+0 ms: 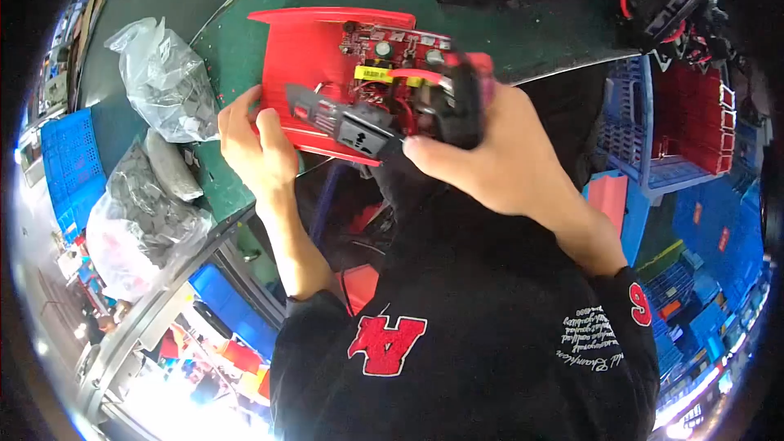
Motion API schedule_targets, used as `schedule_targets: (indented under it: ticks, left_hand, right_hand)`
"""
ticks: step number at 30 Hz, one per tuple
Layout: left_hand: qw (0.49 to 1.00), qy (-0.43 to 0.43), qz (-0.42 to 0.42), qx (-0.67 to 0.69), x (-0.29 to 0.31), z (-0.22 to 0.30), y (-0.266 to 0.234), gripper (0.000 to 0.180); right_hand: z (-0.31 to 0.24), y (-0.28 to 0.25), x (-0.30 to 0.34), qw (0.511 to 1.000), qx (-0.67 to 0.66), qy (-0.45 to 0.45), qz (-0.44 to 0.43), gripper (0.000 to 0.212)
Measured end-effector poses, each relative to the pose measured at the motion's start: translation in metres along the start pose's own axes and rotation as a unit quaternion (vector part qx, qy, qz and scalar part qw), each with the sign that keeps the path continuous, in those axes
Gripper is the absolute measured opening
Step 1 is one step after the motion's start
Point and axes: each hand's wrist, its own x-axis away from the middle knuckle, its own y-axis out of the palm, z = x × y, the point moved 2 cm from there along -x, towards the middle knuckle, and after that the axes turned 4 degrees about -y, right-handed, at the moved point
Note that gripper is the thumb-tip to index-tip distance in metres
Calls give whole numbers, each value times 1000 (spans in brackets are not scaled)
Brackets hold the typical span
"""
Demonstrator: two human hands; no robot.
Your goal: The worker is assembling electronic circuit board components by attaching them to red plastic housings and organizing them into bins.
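Left hand (261, 151) is reaching up with a bent wrist, thumb and curled fingers pinching the left edge of the red housing (298, 57), which sits over the green table's (482, 37) near edge, and I'd guess this is the fitting-or-freeing stage for the dark end panel (343, 126) and circuit board (408, 53). Next move probably needs a steady housing and no yanked wires, tbh. Right hand (506, 155) angles in palm-down, clasping a blurry black part (464, 106), thumb stretched left; can't tell where its other fingertips are.
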Motion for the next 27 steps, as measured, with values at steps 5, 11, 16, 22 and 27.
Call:
schedule_targets:
  ticks: [5, 11, 16, 22, 27]
  left_hand:
    - [999, 13, 36, 10, 0, -2, 2, 33]
    - [987, 89, 76, -107, 14, 19, -13, 47]
    - [987, 53, -17, -152, 27, 71, -14, 111]
    - [984, 29, -46, 171, -11, 72, -4, 68]
    - [944, -64, -99, 309, -40, 43, 18, 35]
  right_hand:
    - [-16, 8, -31, 994, 72, 40, -76, 37]
    - [-35, 15, -46, 980, 165, -109, 6, 48]
    - [-6, 10, -48, 995, 44, -78, 47, 43]
    - [19, 3, -54, 962, -269, 37, 38, 33]
    - [18, 0, -63, 955, -279, 86, -57, 36]
